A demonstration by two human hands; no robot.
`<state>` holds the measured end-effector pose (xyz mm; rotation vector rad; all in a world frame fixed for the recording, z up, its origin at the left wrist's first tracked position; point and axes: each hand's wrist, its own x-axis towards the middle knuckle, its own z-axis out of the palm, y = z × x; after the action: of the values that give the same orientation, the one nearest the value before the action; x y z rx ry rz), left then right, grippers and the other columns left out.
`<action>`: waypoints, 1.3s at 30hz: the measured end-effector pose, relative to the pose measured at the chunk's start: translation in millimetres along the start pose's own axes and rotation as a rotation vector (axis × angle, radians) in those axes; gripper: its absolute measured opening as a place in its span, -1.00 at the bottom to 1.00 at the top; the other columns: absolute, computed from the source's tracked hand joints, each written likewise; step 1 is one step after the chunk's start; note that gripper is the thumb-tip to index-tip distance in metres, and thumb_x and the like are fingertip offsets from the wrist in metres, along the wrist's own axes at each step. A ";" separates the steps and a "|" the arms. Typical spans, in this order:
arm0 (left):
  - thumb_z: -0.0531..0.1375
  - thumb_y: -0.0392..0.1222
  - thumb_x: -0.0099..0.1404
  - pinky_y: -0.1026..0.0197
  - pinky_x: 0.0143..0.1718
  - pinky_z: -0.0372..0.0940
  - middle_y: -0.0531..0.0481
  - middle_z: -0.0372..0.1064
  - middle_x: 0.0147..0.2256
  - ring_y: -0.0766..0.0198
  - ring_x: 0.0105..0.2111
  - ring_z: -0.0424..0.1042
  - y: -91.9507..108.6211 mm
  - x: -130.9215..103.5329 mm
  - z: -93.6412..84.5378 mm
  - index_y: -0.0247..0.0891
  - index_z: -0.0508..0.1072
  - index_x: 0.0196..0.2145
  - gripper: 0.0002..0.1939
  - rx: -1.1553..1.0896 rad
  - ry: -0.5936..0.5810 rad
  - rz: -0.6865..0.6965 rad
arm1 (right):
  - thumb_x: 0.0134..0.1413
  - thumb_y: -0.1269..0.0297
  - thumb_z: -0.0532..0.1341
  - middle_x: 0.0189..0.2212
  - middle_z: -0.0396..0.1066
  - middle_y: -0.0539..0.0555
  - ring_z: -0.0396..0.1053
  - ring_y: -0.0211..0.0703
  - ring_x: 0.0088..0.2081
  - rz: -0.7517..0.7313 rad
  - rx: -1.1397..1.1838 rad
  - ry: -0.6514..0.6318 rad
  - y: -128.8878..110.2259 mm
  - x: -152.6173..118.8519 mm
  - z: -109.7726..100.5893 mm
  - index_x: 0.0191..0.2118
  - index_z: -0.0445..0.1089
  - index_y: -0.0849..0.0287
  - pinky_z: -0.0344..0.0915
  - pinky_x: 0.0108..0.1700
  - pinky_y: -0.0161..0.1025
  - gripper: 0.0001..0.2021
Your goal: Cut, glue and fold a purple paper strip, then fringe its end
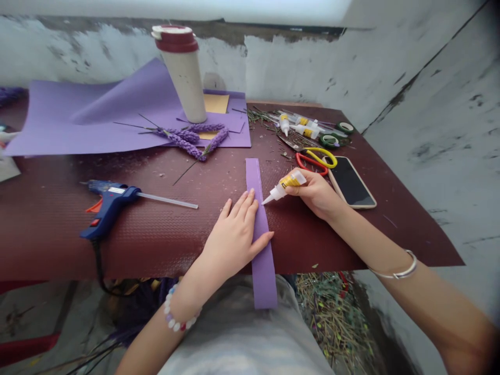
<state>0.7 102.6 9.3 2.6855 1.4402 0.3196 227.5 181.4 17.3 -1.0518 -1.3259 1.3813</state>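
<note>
L fingers flat on purple strip, R fingers gripping glue btl, w/ phone & scissors nr.

On my feed I see stained pale walls behind a dark red table, grey floor below.

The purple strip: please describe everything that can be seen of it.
Long, narrow and paper-like, the purple strip lies on the dark red table, its near end past the table's edge. A thin pale line runs beside its right edge at the far end. The left hand rests across it; the bottle in the right hand points at its right edge.
</note>
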 end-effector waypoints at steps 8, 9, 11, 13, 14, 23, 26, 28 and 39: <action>0.05 0.14 0.51 -0.28 0.38 0.11 -0.41 0.02 0.43 -0.12 0.44 0.08 -0.2 -0.6 1.7 -0.54 0.22 0.34 -0.29 -0.007 0.018 0.009 | -0.37 0.17 0.60 -0.42 0.46 -0.02 0.34 -0.13 -0.33 0.028 -0.026 -0.038 -5.0 -2.6 1.7 -0.46 0.47 0.10 0.29 -0.12 -0.10 -0.65; 0.05 0.14 0.52 -0.28 0.38 0.11 -0.41 0.02 0.43 -0.12 0.44 0.08 -0.2 -0.7 1.6 -0.54 0.22 0.34 -0.29 -0.007 0.018 0.008 | -0.37 0.16 0.60 -0.42 0.46 -0.02 0.34 -0.13 -0.33 0.026 -0.025 -0.038 -4.8 -2.5 1.5 -0.46 0.47 0.10 0.29 -0.12 -0.10 -0.64; 0.04 0.14 0.52 -0.28 0.39 0.11 -0.41 0.02 0.43 -0.12 0.44 0.08 -0.2 -0.9 1.2 -0.54 0.22 0.34 -0.29 -0.008 0.017 0.005 | -0.38 0.14 0.61 -0.42 0.46 -0.02 0.33 -0.14 -0.33 0.020 -0.016 -0.026 -3.8 -2.1 0.9 -0.47 0.47 0.10 0.29 -0.12 -0.11 -0.63; 0.05 0.14 0.52 -0.27 0.39 0.10 -0.40 0.02 0.44 -0.11 0.44 0.07 -0.4 -0.9 0.9 -0.53 0.22 0.35 -0.29 -0.009 0.017 0.005 | -0.39 0.14 0.62 -0.43 0.46 -0.03 0.33 -0.15 -0.33 0.013 -0.001 -0.004 -2.6 -1.8 0.6 -0.48 0.46 0.09 0.29 -0.12 -0.12 -0.62; 0.05 0.14 0.52 -0.28 0.39 0.10 -0.40 0.02 0.44 -0.11 0.44 0.06 -0.5 -0.9 0.8 -0.53 0.22 0.35 -0.29 -0.008 0.018 0.006 | -0.39 0.15 0.63 -0.43 0.45 -0.04 0.33 -0.15 -0.33 0.007 0.006 0.009 -2.0 -1.6 0.6 -0.47 0.47 0.09 0.28 -0.12 -0.12 -0.62; 0.04 0.14 0.52 -0.29 0.38 0.12 -0.41 0.03 0.43 -0.12 0.44 0.08 -0.7 -0.5 1.5 -0.54 0.24 0.34 -0.29 -0.008 0.020 0.006 | -0.29 0.11 0.59 -0.41 0.45 -0.04 0.36 -0.11 -0.30 -0.043 -0.017 0.051 1.7 1.4 2.5 -0.38 0.48 0.07 0.30 -0.05 -0.06 -0.64; 0.04 0.14 0.52 -0.29 0.38 0.12 -0.42 0.02 0.43 -0.13 0.44 0.08 -0.3 -0.6 1.1 -0.54 0.24 0.33 -0.29 -0.005 0.018 0.002 | -0.31 0.08 0.59 -0.41 0.46 -0.04 0.35 -0.11 -0.30 -0.043 -0.011 0.055 2.1 1.9 2.3 -0.40 0.48 0.06 0.30 -0.05 -0.06 -0.63; 0.04 0.14 0.52 -0.29 0.38 0.12 -0.42 0.02 0.43 -0.13 0.44 0.08 -0.3 -0.7 0.9 -0.55 0.24 0.33 -0.29 -0.002 0.018 0.003 | -0.32 0.09 0.60 -0.42 0.45 -0.04 0.34 -0.13 -0.32 -0.036 -0.005 0.041 1.6 1.7 1.8 -0.40 0.47 0.07 0.29 -0.06 -0.08 -0.62; 0.06 0.14 0.51 -0.26 0.39 0.11 -0.41 0.02 0.43 -0.13 0.44 0.08 -0.2 -1.6 0.4 -0.52 0.24 0.33 -0.30 -0.003 0.013 0.001 | -0.39 0.22 0.59 -0.45 0.50 -0.02 0.34 -0.14 -0.35 0.040 -0.008 -0.043 -5.7 -3.6 1.8 -0.49 0.48 0.09 0.27 -0.17 -0.14 -0.68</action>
<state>-0.2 101.4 8.6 2.6874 1.4403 0.3400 226.8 177.5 23.1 -1.0649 -1.3484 1.4368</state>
